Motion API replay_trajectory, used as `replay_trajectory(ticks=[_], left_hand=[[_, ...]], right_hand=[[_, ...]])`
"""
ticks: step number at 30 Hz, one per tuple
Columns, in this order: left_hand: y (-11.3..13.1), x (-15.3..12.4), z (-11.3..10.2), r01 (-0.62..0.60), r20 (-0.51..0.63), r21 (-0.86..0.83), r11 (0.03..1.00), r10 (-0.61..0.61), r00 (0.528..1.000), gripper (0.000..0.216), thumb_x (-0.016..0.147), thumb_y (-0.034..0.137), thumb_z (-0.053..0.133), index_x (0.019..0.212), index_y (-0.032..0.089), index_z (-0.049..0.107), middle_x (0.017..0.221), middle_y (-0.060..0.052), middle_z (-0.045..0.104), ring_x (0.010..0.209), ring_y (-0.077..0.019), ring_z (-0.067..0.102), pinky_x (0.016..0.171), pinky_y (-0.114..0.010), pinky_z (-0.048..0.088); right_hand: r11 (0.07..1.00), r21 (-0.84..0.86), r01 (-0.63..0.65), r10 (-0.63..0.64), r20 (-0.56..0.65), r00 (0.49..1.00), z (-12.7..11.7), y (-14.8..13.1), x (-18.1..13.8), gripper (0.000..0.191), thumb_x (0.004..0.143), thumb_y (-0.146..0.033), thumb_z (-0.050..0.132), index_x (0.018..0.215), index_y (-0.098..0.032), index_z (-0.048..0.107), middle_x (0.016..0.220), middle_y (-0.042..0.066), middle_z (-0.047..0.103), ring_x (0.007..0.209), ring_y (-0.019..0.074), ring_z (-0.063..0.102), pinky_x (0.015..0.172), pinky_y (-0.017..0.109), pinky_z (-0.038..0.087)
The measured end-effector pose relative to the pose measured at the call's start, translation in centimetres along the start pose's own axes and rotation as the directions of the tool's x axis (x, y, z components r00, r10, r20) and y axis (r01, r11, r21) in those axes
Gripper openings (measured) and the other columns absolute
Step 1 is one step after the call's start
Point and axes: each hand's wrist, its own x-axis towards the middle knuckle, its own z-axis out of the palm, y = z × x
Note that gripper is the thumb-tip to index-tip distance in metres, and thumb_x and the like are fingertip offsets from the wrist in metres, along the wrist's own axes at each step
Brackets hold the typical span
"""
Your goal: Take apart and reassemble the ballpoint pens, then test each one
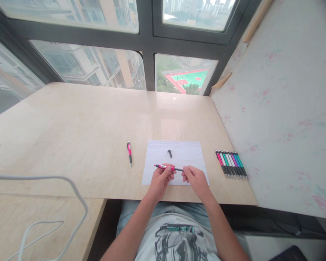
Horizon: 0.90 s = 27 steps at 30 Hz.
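My left hand (162, 177) is closed around the barrel of a pink and black pen (163, 166), held level above a sheet of paper (152, 156). My right hand (193, 177) pinches at the pen's dark tip end, on the right; its fingertips hide the very point. On the paper, just beyond the pen, lies a small black pen cap or clip-like piece (170, 153). Lines of writing run across the top of the sheet. A second pink and black pen (129, 154) lies to the left of the paper, its tip toward me.
A row of several pens (232, 164) in pink, white, green, purple and blue lies at the right, near the patterned wall (282, 108). The stone-like tabletop (97, 119) reaches back to the windows. A grey-white cable (76, 188) loops at the lower left.
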Motion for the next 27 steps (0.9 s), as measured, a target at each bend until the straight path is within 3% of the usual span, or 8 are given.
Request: replay_trajectory(ticks=[6,10,16,21,27], left_hand=[[-0.06,0.12,-0.15,-0.006,-0.029,-0.038,0.999,0.005,1.0,0.026,0.075,0.034,0.077,0.088,0.013,0.069,0.074,-0.003,0.065,0.063,-0.0085,0.054,0.061,-0.022,0.042],[0.1,0.1,-0.13,0.002,-0.03,-0.041,0.999,-0.003,1.0,0.025,0.073,0.033,0.078,0.086,0.013,0.069,0.074,-0.004,0.065,0.062,-0.0093,0.054,0.062,-0.023,0.043],[0.05,-0.08,-0.32,0.005,-0.013,-0.047,0.999,-0.006,1.0,0.027,0.073,0.031,0.078,0.094,0.014,0.07,0.078,-0.005,0.067,0.066,-0.0106,0.056,0.065,-0.024,0.044],[-0.22,-0.02,-0.47,-0.012,-0.017,-0.059,0.998,0.011,1.0,0.025,0.074,0.028,0.077,0.094,0.014,0.071,0.079,-0.005,0.067,0.067,-0.0107,0.056,0.065,-0.024,0.044],[-0.34,0.08,-0.45,-0.031,-0.024,-0.031,0.999,0.03,0.999,0.022,0.077,0.031,0.075,0.09,0.014,0.07,0.077,-0.005,0.066,0.066,-0.0102,0.055,0.063,-0.023,0.042]], right_hand=[[0.997,-0.036,0.067,-0.068,-0.028,0.997,-0.27,-0.18,-0.17,0.026,0.088,-0.044,0.057,0.087,-0.02,0.066,0.079,0.004,0.068,0.069,0.0177,0.06,0.058,0.027,0.045],[0.997,-0.012,0.075,-0.076,-0.067,0.995,-0.11,0.08,-0.08,0.032,0.085,-0.045,0.06,0.104,-0.019,0.063,0.089,0.007,0.069,0.076,0.019,0.062,0.059,0.027,0.046],[0.999,-0.014,0.035,-0.035,0.019,0.999,-0.16,-0.3,-0.16,0.038,0.093,-0.047,0.047,0.075,-0.019,0.065,0.067,0.003,0.066,0.06,0.0165,0.057,0.057,0.027,0.044],[0.997,-0.065,0.051,-0.05,0.029,0.998,-0.44,-0.63,-0.35,0.024,0.089,-0.039,0.055,0.083,-0.02,0.068,0.076,0.002,0.07,0.057,0.0143,0.053,0.054,0.026,0.041],[0.998,-0.049,0.032,-0.033,-0.019,0.999,-0.4,-0.3,-0.29,0.026,0.087,-0.043,0.057,0.086,-0.02,0.069,0.078,0.004,0.07,0.062,0.0167,0.057,0.057,0.027,0.044]])
